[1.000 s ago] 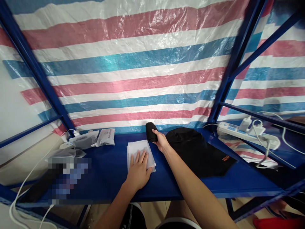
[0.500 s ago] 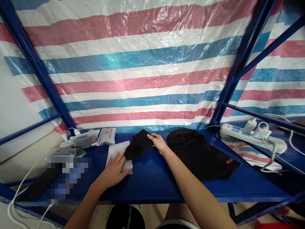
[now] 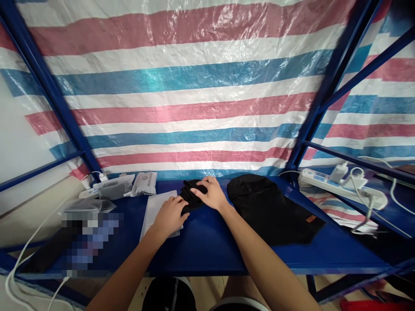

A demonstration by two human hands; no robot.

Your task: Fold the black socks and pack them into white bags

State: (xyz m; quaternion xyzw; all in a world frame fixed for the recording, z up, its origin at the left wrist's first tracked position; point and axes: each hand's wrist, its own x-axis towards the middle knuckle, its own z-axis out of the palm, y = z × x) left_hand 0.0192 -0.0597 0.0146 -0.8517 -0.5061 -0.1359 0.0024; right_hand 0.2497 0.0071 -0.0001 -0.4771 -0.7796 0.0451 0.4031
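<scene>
A small bunched black cloth (image 3: pixel 192 194) lies crumpled in folds on the blue shelf in front of me. My right hand (image 3: pixel 212 195) grips its right side from above, thumb toward the middle and fingers curled at the far edge. At its near left edge, my left hand (image 3: pixel 171 214) has the cloth between thumb and bent fingers. Beneath and beside that hand lies a flat whitish translucent plastic bag (image 3: pixel 151 211), partly covered by it. To the right, a larger black fabric piece with orange lettering (image 3: pixel 275 211) is spread out.
The blue metal shelf (image 3: pixel 207 255) has upright posts on both sides and a striped plastic sheet (image 3: pixel 194 108) behind. Small packets (image 3: pixel 145 183) and a clear bag (image 3: pixel 87 206) sit at left. A white power strip (image 3: pixel 343 185) with cables is at right.
My right hand has moved from pinching the cloth's upper right corner to lying over it. My left hand has shifted right onto the cloth's edge. The cloth is more bunched up.
</scene>
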